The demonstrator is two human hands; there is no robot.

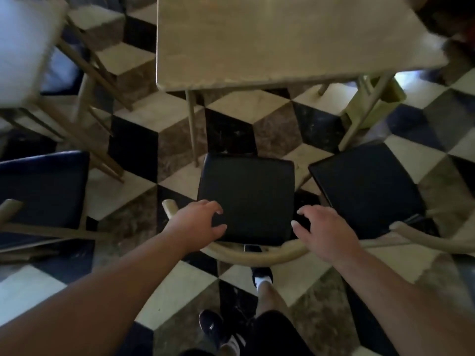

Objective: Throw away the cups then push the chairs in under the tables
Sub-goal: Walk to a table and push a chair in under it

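Both forearms reach forward and down from the bottom of the view, toward the middle chair [246, 199]. Left hand [198, 222] hovers over the left end of the chair's curved wooden backrest [257, 255], its grip wide, fingers spread and slightly curled above the near left corner of the black seat; whether the palm touches the rail cannot be told. Right hand [326, 232] is above the right end of the same rail, its grip likewise wide and holding nothing, fingers spread and pointing toward the seat.

This chair stands clear of the counter [282, 42], its front edge near the counter's left front leg [192, 129]. A second black-seated chair [365, 191] stands just beside it on the right, turned at an angle, and a third [41, 191] is well apart on the left. Below, the person's shoes [213, 327] stand on the checkered floor [180, 286].
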